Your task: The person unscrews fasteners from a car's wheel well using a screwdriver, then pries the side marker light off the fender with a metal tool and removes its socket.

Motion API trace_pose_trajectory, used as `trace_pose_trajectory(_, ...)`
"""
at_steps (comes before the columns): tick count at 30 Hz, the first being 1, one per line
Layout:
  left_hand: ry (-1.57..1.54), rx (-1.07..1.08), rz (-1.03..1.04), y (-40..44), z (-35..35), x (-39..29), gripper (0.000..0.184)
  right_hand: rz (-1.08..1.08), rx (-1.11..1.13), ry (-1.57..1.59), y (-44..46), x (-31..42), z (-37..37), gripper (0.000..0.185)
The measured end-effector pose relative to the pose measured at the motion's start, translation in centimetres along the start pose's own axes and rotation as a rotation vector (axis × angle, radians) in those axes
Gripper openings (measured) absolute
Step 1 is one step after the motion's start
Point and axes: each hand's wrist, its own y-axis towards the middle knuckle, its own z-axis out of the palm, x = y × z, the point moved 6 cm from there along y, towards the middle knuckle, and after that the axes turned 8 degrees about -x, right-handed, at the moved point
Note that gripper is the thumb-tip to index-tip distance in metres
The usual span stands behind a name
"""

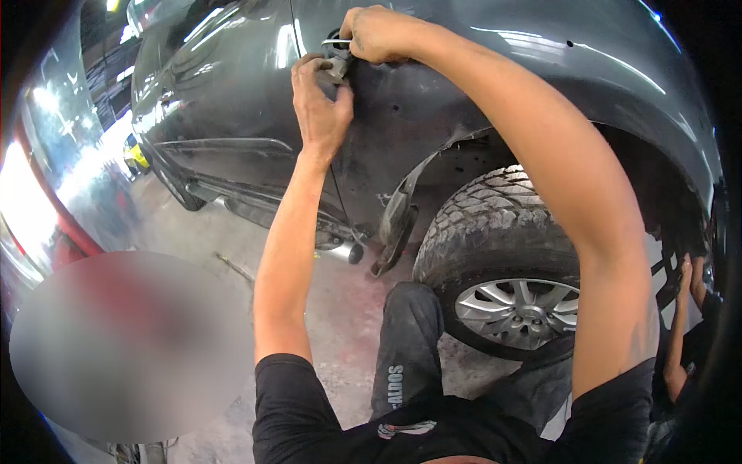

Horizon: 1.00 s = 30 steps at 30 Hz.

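Observation:
Up at the dark grey car fender (pixel 410 97), both of my hands work close together beside the seam with the front door (pixel 224 85). My left hand (pixel 321 112) has its fingers and thumb curled round a small grey, blocky piece (pixel 337 69) against the panel. Just above and to the right, my right hand (pixel 379 35) is closed. A thin, pale, rod-like thing (pixel 336 42) sticks out leftward from its fingers, in front of a dark opening in the panel. My right fingertips are mostly hidden, so its kind is unclear.
Below the fender is a front wheel (pixel 518 305) with a worn tyre. A loose wheel-arch liner (pixel 398 216) hangs behind it, near a side step end (pixel 340 251). Another person's forearms (pixel 680 325) show at the far right. A blurred oval covers the lower left.

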Motion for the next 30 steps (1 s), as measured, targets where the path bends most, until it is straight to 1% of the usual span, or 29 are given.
trace_pose_trajectory(1,0.004,-0.003,-0.005,0.0,-0.2,-0.3,0.043,0.091,0.147,-0.062,0.2,0.3,0.2,0.027)
trace_pose_trajectory(2,0.016,0.049,-0.093,0.1,-0.1,-0.5,0.044,0.182,0.294,-0.124,0.1,0.5,0.2,0.026)
trace_pose_trajectory(3,0.027,0.102,-0.183,0.2,0.0,-0.5,0.046,0.095,0.315,-0.189,0.0,1.6,-0.5,0.025)
trace_pose_trajectory(5,0.075,0.122,-0.228,0.6,0.1,0.4,0.047,-0.160,0.147,-0.165,0.8,1.3,-0.4,0.023)
trace_pose_trajectory(6,0.125,0.120,-0.112,1.0,0.0,0.1,0.044,-0.164,0.154,-0.169,1.1,0.7,-0.4,0.023)
trace_pose_trajectory(7,0.175,0.116,0.002,1.1,-0.1,-0.1,0.042,-0.156,0.231,-0.169,1.2,0.9,-0.5,0.023)
trace_pose_trajectory(8,0.152,0.117,-0.009,1.0,-0.2,0.2,0.043,-0.147,0.307,-0.169,1.1,1.0,-0.4,0.024)
trace_pose_trajectory(9,0.152,0.111,-0.015,1.0,-0.2,0.6,0.043,-0.150,0.313,-0.173,1.4,0.6,-0.1,0.024)
trace_pose_trajectory(11,0.070,0.058,0.014,0.9,-0.3,1.1,0.043,-0.393,0.235,-0.228,1.9,1.3,0.1,0.028)
trace_pose_trajectory(15,0.040,0.006,-0.061,0.2,0.0,1.5,0.043,-0.304,0.290,-0.249,2.5,0.5,0.1,0.030)
trace_pose_trajectory(17,0.049,-0.109,0.023,-0.2,-0.3,1.1,0.045,-0.451,0.284,-0.271,2.4,0.5,0.9,0.031)
trace_pose_trajectory(18,0.047,-0.107,0.012,-0.5,0.0,1.1,0.045,-0.447,0.294,-0.269,2.4,0.0,1.2,0.031)
trace_pose_trajectory(20,0.050,-0.136,-0.069,-0.6,0.1,1.3,0.046,-0.539,0.220,-0.288,2.3,0.2,1.0,0.027)
trace_pose_trajectory(21,0.050,-0.136,-0.077,-0.5,0.1,1.2,0.046,-0.538,0.229,-0.286,2.3,0.0,1.4,0.027)
trace_pose_trajectory(23,0.050,-0.119,-0.142,-0.5,0.2,1.3,0.047,-0.629,0.199,-0.299,2.2,-0.1,1.9,0.020)
trace_pose_trajectory(24,0.052,-0.120,-0.149,-0.5,0.0,1.2,0.047,-0.876,0.051,-0.237,1.8,-0.3,2.2,0.015)
trace_pose_trajectory(25,0.090,-0.109,-0.103,-0.4,-0.2,0.8,0.044,-0.878,0.058,-0.234,1.7,0.0,2.1,0.015)
trace_pose_trajectory(26,0.128,-0.096,-0.056,-0.3,-0.2,0.6,0.042,-0.756,0.138,-0.225,2.0,0.2,2.0,0.014)
trace_pose_trajectory(27,0.130,-0.095,-0.061,-0.2,-0.3,0.6,0.042,-0.633,0.217,-0.217,2.1,0.2,1.9,0.013)
trace_pose_trajectory(28,0.115,-0.082,-0.053,-0.1,-0.3,0.7,0.041,-0.596,0.214,-0.238,2.1,0.2,2.0,0.012)
trace_pose_trajectory(30,0.097,-0.074,-0.049,0.1,-0.2,1.0,0.040,-0.616,0.200,-0.252,2.0,0.1,2.1,0.011)
